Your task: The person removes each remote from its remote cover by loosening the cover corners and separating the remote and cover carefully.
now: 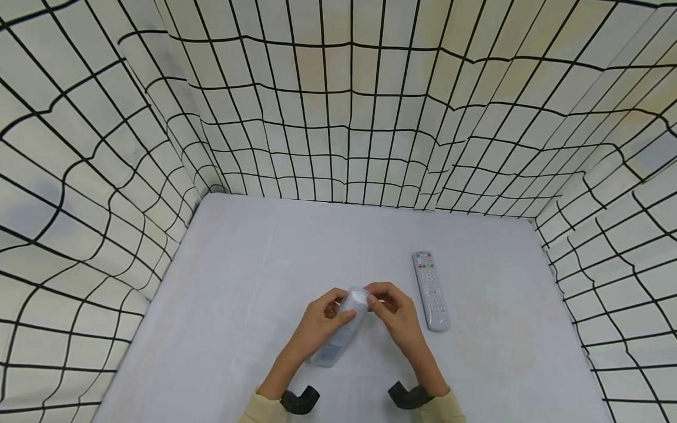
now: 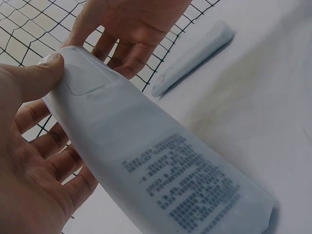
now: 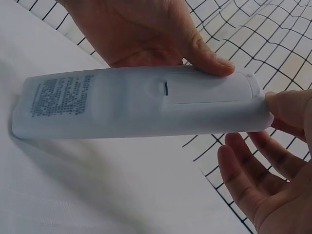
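Note:
A pale remote control (image 1: 345, 330) is held face down, its printed back label (image 3: 62, 95) and battery cover (image 3: 209, 91) facing up. It looks to be inside a translucent sleeve. My left hand (image 1: 319, 322) grips it near the battery cover, with the thumb lying on the back and the fingers at the side and beneath. At the far end, my right hand (image 1: 398, 317) pinches the tip between thumb and index finger, its other fingers loosely bent. The near, labelled end rests on or close to the white table. The front buttons are hidden.
A second remote control (image 1: 431, 291) lies buttons up on the white-covered table (image 1: 254, 264), to the right of my hands. Walls of white cloth with black grid netting (image 1: 338, 117) enclose the back and both sides. Black wrist mounts (image 1: 300, 400) sit on my forearms.

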A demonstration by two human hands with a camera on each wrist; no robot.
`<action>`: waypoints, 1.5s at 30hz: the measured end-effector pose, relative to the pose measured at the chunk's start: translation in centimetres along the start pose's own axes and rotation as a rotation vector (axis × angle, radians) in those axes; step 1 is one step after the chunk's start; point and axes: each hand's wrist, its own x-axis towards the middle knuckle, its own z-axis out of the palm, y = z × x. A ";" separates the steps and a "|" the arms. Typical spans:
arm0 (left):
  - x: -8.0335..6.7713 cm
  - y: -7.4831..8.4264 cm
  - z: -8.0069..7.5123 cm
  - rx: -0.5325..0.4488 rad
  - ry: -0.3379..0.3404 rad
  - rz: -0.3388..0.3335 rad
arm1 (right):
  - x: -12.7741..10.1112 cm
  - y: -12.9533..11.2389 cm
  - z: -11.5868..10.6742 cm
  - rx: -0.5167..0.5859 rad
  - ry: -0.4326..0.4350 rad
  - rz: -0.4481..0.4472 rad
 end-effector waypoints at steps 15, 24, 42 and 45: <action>0.0 0.0 0.2 0.046 -0.009 0.029 | 0.2 -0.5 -0.2 0.044 0.047 0.064; 0.2 0.1 0.2 0.055 -0.022 0.044 | 0.0 -0.6 0.4 0.039 0.153 0.128; 0.2 0.3 0.2 0.036 -0.056 0.062 | 0.1 0.0 0.3 0.159 0.164 0.204; 0.2 0.4 0.1 0.027 -0.065 0.062 | 0.1 0.1 0.2 0.167 0.160 0.212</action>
